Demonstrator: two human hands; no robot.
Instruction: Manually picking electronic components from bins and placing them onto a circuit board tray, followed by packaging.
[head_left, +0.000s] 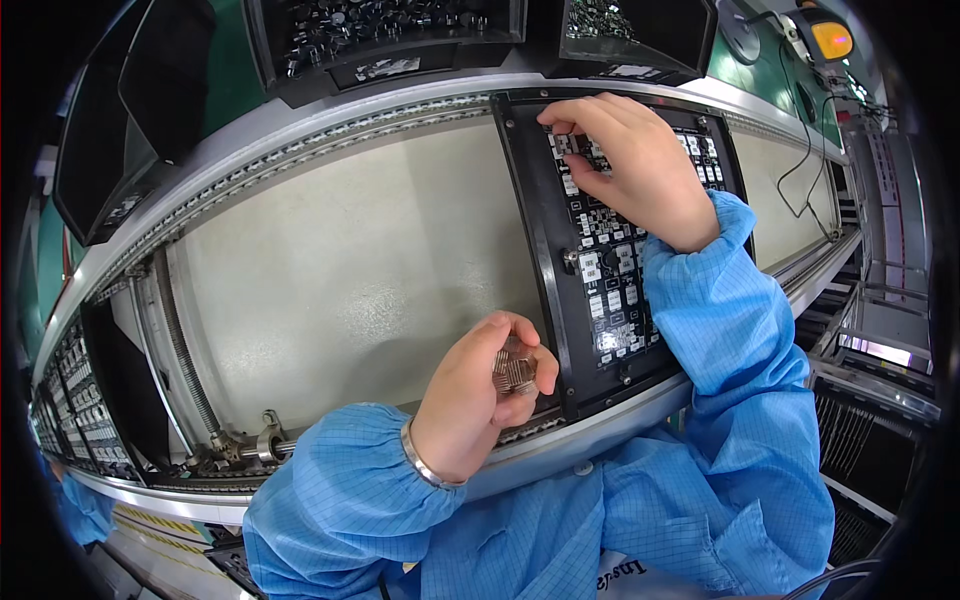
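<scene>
My left hand point(480, 385) is curled, palm up, round a cluster of small electronic components point(514, 372) with rows of thin metal pins. It hangs over the near edge of the conveyor, left of a black frame point(548, 300). Circuit boards point(612, 270) in the frame carry many white and black parts. My right hand point(635, 160) reaches over the far left part of these boards. Its thumb and fingertips close round a small dark component point(566, 145) at the board's surface; whether it is seated there cannot be made out.
Past the conveyor's far rail point(340, 122) stand a black bin of round metal-topped parts point(380, 28) and another bin of small parts point(600, 20). An orange-lit device point(832, 40) is at far right. More populated boards point(80, 400) lie at far left, beyond a threaded rod point(185, 345).
</scene>
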